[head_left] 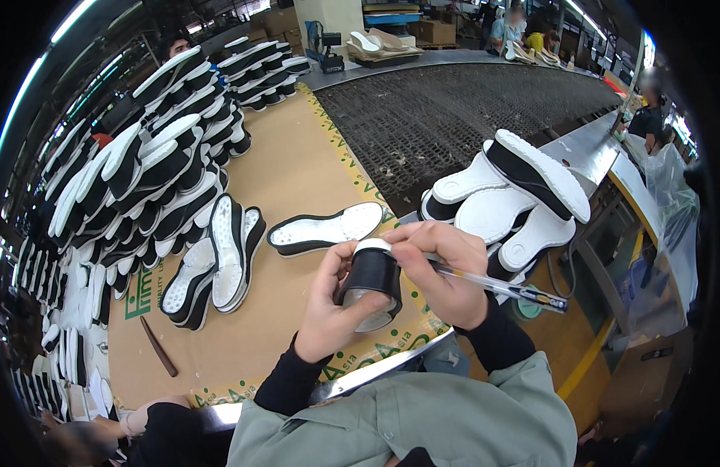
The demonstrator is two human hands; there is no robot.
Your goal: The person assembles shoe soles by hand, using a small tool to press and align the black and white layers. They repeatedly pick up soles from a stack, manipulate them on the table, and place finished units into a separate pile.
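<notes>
Close in front of me, my left hand grips a black shoe sole with a white rim, its thumb across the lower end. My right hand holds a clear-barrelled pen pointing back to the right. Its fingertips rest at the sole's white upper edge; the pen's tip is hidden by the fingers. Just beyond lies a single white-and-black sole on the cardboard. To its left, several more soles lean together. A slim brown strip-like tool lies near the table's front left.
Tall stacks of soles fill the left side. Another pile of soles stands on the right, beside a dark mesh conveyor. Brown cardboard covers the table. A person's arm shows at lower left; other people are farther back.
</notes>
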